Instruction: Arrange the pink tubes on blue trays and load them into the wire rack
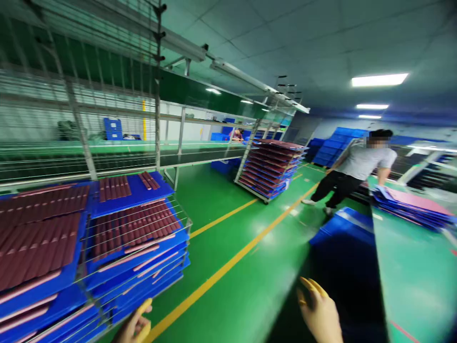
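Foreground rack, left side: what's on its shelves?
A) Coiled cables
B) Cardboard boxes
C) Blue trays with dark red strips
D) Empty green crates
C. The rack holds stacked blue trays carrying dark red strips.

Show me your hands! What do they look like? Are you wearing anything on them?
The left hand and right hand show no gloves, but the right hand's fingertips look covered in bright yellow caps. Something yellow also shows at the left hand. No sleeves show.
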### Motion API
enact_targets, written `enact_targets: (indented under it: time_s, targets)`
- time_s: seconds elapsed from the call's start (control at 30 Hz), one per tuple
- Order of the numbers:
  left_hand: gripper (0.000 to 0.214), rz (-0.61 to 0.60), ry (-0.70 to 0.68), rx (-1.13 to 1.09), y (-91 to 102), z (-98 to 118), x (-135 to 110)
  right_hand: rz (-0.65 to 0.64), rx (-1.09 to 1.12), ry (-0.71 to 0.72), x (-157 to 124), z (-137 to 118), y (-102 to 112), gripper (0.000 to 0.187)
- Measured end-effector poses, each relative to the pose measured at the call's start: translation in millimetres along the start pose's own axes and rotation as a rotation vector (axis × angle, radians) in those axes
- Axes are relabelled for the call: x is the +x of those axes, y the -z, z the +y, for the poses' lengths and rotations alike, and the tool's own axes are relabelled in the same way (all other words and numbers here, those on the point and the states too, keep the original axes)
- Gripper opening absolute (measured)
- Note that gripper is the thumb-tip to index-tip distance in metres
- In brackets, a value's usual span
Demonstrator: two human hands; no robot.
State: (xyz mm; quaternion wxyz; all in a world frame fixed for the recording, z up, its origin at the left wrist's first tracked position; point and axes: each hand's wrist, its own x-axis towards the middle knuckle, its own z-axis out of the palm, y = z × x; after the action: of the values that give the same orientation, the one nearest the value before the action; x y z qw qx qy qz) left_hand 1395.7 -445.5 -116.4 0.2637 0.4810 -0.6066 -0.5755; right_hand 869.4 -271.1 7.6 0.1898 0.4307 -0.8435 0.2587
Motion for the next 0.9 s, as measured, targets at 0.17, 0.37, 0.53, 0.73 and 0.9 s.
enact_targets:
  time_s: [0.17,0.37,0.53,0.73,0.9]
  targets:
    - [0.065,0.363,0.092,-0.187,139.8,-6.2,1.7,-0.213,0.183,0.164,19.6,-151.5,-127.7,0.05]
    - [0.07,0.585,0.09,-0.236,221.7,-1.6,22.0,-0.366,0.244,0.326,39.2,-273.9,-227.7,0.053]
    - [0.061,0.659,0.099,-0.179,254.5,-1.9,72.6,-0.443,0.283,0.433,67.4,-345.2,-295.0,0.06]
    - [0.056,0.689,0.19,-0.056,307.2,22.1,192.5,-0.508,0.348,0.466,146.1,-415.7,-394.4,0.057]
    - [0.054,0.76,0.321,0.068,350.5,36.6,315.6,-0.507,0.318,0.428,236.9,-464.8,-484.0,0.057]
